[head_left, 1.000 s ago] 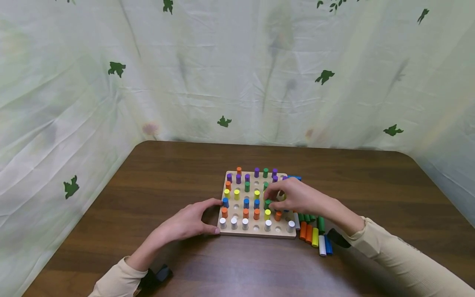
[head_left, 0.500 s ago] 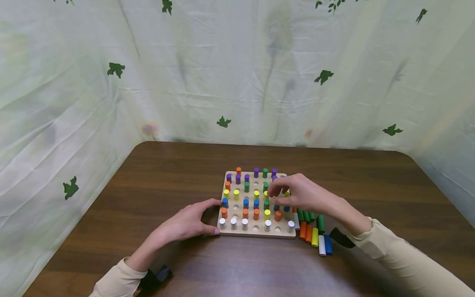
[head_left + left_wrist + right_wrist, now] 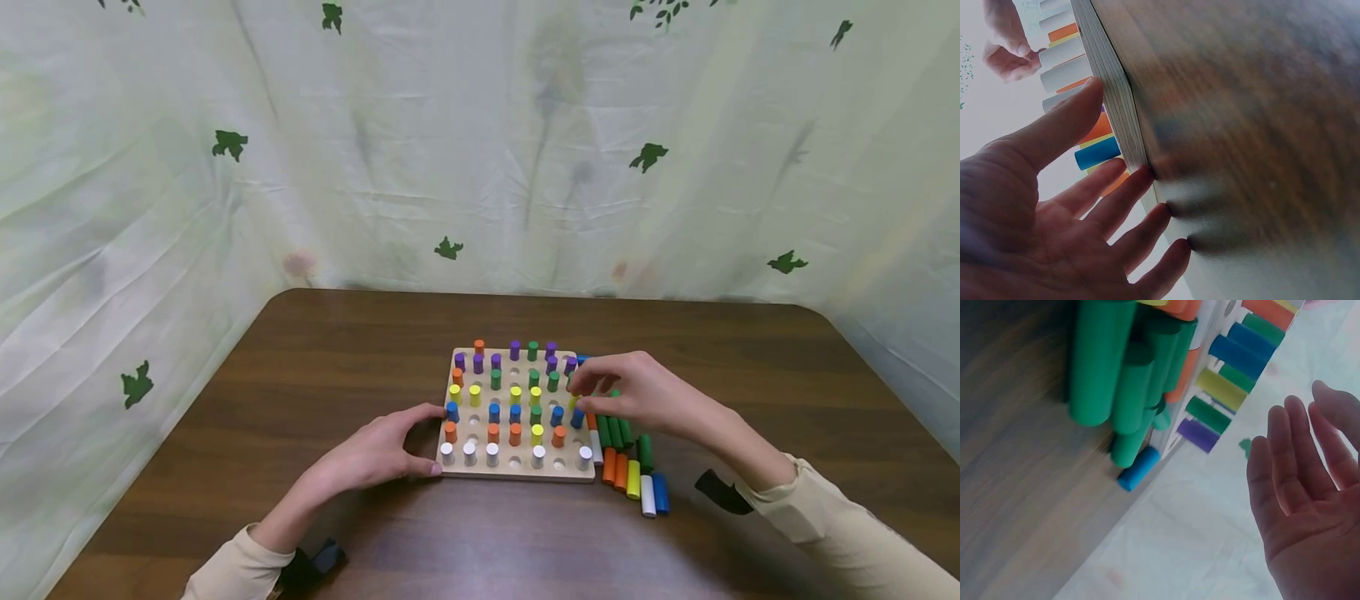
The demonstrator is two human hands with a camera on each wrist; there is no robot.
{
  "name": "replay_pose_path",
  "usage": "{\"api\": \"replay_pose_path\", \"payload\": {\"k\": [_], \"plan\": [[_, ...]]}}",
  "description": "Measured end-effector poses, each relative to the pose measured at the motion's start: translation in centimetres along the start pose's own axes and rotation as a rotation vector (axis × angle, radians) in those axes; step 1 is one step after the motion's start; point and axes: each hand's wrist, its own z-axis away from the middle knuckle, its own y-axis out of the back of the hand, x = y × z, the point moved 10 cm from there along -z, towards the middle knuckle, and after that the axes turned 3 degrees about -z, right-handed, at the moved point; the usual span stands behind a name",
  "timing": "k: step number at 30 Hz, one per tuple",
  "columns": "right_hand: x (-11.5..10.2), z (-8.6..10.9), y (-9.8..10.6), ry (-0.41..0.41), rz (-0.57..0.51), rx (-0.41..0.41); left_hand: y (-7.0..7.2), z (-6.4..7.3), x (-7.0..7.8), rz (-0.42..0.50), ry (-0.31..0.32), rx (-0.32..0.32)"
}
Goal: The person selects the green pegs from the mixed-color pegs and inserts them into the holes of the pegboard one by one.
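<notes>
A person in cream sleeves (image 3: pixel 832 508) works over a wooden pegboard (image 3: pixel 517 477) on a brown table (image 3: pixel 360 333). Nearest, the left hand (image 3: pixel 382 446) reaches in with fingers extended and spread, thumb touching the board's near left corner, other fingertips along its left side. Loose pegs lie to the right: a white peg (image 3: pixel 648 497) beside a blue peg (image 3: pixel 660 493), then a yellow peg (image 3: pixel 633 480), two orange pegs (image 3: pixel 615 470) and several green pegs (image 3: pixel 613 432). On the board, five upright white pegs (image 3: pixel 492 455) line the front row, with orange, blue, yellow, green and purple behind. The right hand (image 3: pixel 641 392) hovers above the right edge, fingers loosely bent, thumb apart from them, grasping nothing. Past the far right corner lies another blue cylinder (image 3: pixel 1139 469). A pale curtain (image 3: pixel 480 150) with green leaf shapes (image 3: pixel 648 157) hangs behind.
</notes>
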Motion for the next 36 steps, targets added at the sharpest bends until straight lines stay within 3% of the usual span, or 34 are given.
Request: {"api": "replay_pose_path", "payload": {"k": [21,36], "plan": [[2.9,3.7,1.8,-0.080,-0.013,-0.006,-0.1,0.1,-0.2,0.013,-0.004,-0.006],[5.5,6.3,1.3,-0.153,-0.024,-0.026,0.0,0.0,-0.3,0.007,-0.011,-0.005]]}}
